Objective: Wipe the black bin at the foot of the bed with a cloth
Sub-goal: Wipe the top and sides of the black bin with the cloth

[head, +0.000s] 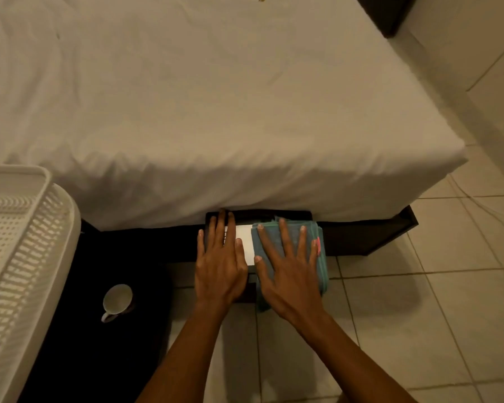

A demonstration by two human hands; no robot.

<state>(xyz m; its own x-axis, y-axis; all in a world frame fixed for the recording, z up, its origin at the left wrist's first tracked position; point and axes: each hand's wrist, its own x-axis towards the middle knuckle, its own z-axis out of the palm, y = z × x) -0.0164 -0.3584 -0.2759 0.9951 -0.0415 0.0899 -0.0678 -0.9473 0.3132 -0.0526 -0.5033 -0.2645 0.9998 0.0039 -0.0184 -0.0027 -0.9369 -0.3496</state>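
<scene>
The black bin (250, 215) stands on the floor against the foot of the bed (186, 112), mostly hidden under my hands; a white patch (244, 237) shows on its top. A folded blue-green cloth (291, 234) with a pink tag lies over the bin's right part. My right hand (288, 271) presses flat on the cloth, fingers spread. My left hand (220, 263) lies flat on the bin's left side, fingertips at its far edge near the sheet.
A white perforated basket (21, 257) fills the left edge. A white mug (117, 301) sits on a black mat (99, 330) left of my arms. Pale floor tiles (419, 330) spread to the right. The dark bed frame (376, 237) runs along the floor.
</scene>
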